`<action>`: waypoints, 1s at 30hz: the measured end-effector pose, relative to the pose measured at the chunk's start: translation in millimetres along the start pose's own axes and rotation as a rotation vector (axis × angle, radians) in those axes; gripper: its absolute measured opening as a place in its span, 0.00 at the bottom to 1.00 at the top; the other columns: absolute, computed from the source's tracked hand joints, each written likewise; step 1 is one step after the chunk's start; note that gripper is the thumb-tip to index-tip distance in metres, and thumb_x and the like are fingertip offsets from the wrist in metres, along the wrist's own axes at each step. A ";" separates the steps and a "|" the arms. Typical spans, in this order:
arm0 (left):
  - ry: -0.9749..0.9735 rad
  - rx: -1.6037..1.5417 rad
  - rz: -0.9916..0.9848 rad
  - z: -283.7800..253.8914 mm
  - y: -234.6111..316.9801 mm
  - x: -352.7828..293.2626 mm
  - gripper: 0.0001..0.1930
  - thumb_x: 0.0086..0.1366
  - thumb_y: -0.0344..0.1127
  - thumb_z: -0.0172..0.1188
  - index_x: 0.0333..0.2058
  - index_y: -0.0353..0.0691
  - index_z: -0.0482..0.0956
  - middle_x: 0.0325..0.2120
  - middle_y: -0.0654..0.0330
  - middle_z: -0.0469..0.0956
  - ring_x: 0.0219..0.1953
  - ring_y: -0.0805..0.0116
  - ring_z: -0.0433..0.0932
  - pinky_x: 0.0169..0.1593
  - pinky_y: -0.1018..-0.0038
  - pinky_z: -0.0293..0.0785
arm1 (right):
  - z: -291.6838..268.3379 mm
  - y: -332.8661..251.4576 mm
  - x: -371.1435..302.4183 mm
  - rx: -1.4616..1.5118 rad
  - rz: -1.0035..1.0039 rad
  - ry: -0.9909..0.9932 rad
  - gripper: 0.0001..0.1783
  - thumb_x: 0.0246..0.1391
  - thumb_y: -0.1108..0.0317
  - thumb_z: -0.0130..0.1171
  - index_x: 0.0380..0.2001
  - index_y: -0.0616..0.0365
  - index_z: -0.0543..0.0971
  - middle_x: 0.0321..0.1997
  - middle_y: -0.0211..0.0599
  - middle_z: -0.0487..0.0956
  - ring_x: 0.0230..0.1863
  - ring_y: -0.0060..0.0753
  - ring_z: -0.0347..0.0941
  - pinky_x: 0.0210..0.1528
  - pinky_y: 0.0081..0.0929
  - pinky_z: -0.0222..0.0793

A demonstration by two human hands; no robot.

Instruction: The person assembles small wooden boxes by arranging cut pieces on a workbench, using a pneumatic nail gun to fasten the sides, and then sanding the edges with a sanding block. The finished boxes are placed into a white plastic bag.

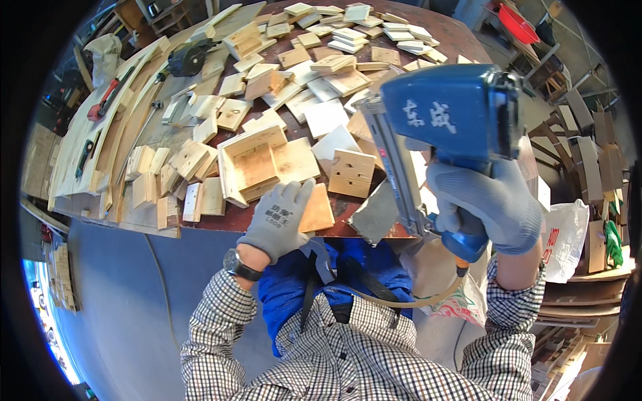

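We could injure ourselves.
Our right hand (487, 204) clamps the nail gun (445, 123); a leftward misfire could hit our left hand (277, 217) at the wooden block (319, 212), grip unclear.

Gloved hands (277, 217) (491, 207): two are counted | blue nail gun (445, 113): one counted | wristwatch (241, 265): one counted | red basin (517, 25): one counted | wood pieces (351, 167): dozens seen, exact total is blocked by overlap

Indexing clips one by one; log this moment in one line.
left hand: gloved, at wooden board near open-topped wooden box | right hand: gloved, gripping blue pneumatic nail gun | table: strewn with wooden pieces
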State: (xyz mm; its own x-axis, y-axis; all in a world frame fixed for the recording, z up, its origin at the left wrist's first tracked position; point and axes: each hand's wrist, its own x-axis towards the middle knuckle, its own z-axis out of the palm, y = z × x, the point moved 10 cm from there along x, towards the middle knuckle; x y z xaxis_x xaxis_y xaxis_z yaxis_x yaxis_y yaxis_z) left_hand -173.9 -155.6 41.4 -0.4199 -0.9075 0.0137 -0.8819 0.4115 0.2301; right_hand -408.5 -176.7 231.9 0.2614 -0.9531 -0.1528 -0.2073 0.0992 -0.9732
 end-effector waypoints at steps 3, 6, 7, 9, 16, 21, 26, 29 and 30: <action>0.017 -0.058 -0.028 4.6 -6.7 -0.3 0.57 0.48 0.46 0.81 0.73 0.34 0.61 0.59 0.45 0.72 0.61 0.43 0.71 0.68 0.54 0.68 | -4.7 7.0 -0.2 0.022 -0.008 -0.062 0.11 0.60 0.68 0.69 0.39 0.64 0.80 0.20 0.33 0.80 0.16 0.23 0.75 0.19 0.20 0.69; 0.044 -0.125 -0.004 8.5 -10.0 3.8 0.58 0.47 0.45 0.81 0.74 0.34 0.60 0.61 0.44 0.72 0.63 0.41 0.70 0.70 0.53 0.66 | -16.2 10.0 -2.8 0.041 -0.026 -0.075 0.14 0.59 0.61 0.74 0.38 0.59 0.82 0.22 0.32 0.82 0.17 0.20 0.76 0.18 0.19 0.69; 0.047 -0.114 0.015 7.3 -9.5 3.6 0.57 0.47 0.45 0.81 0.73 0.33 0.60 0.61 0.44 0.72 0.63 0.40 0.70 0.70 0.53 0.67 | -18.0 8.5 -2.9 0.053 -0.057 -0.095 0.14 0.59 0.61 0.74 0.38 0.59 0.82 0.22 0.32 0.82 0.17 0.20 0.76 0.18 0.19 0.68; 0.050 -0.098 0.059 6.2 -7.4 2.7 0.56 0.48 0.45 0.81 0.72 0.33 0.60 0.61 0.45 0.71 0.62 0.40 0.71 0.69 0.53 0.68 | -19.7 -2.2 -7.0 -0.064 -0.277 -0.107 0.09 0.62 0.71 0.65 0.40 0.68 0.81 0.20 0.35 0.79 0.18 0.22 0.76 0.19 0.19 0.70; -0.015 -0.040 0.002 8.1 -7.5 2.0 0.56 0.46 0.45 0.81 0.72 0.34 0.62 0.62 0.43 0.71 0.64 0.40 0.70 0.70 0.53 0.67 | -16.0 18.9 -6.5 -0.017 -0.057 -0.130 0.18 0.62 0.57 0.71 0.42 0.61 0.82 0.22 0.32 0.81 0.19 0.20 0.76 0.23 0.21 0.72; -0.016 -0.047 0.037 12.5 0.6 4.8 0.52 0.45 0.44 0.80 0.68 0.34 0.65 0.59 0.45 0.73 0.62 0.42 0.71 0.69 0.54 0.67 | -18.0 21.5 -11.0 0.032 -0.059 -0.051 0.08 0.61 0.71 0.67 0.40 0.66 0.82 0.21 0.34 0.80 0.17 0.22 0.75 0.21 0.21 0.71; -0.020 -0.076 -0.039 14.5 -1.9 0.8 0.52 0.43 0.42 0.79 0.68 0.34 0.66 0.57 0.45 0.73 0.59 0.43 0.74 0.67 0.55 0.70 | -19.9 26.7 -17.2 0.023 -0.034 0.006 0.10 0.62 0.71 0.63 0.40 0.69 0.81 0.20 0.35 0.79 0.17 0.25 0.75 0.23 0.23 0.71; 0.150 -0.020 0.052 -3.5 0.7 -8.1 0.51 0.46 0.45 0.79 0.67 0.34 0.66 0.54 0.45 0.74 0.57 0.45 0.74 0.65 0.55 0.71 | -26.1 39.1 -17.8 0.092 0.020 0.036 0.10 0.62 0.71 0.63 0.40 0.69 0.80 0.19 0.35 0.78 0.17 0.27 0.74 0.23 0.25 0.72; 0.206 0.008 0.072 -13.8 -0.1 -10.5 0.51 0.45 0.45 0.79 0.67 0.34 0.66 0.54 0.46 0.74 0.57 0.45 0.74 0.65 0.55 0.71 | -26.6 39.6 -17.1 0.108 0.028 0.037 0.10 0.62 0.71 0.63 0.40 0.68 0.80 0.19 0.35 0.78 0.17 0.27 0.74 0.23 0.25 0.71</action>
State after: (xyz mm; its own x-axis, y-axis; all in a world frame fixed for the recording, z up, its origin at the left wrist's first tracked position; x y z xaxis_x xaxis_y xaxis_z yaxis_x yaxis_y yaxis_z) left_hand -166.5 -147.2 54.7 -0.4297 -0.8736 0.2284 -0.8534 0.4755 0.2136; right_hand -446.3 -164.1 200.4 0.2215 -0.9593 -0.1752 -0.1105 0.1538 -0.9819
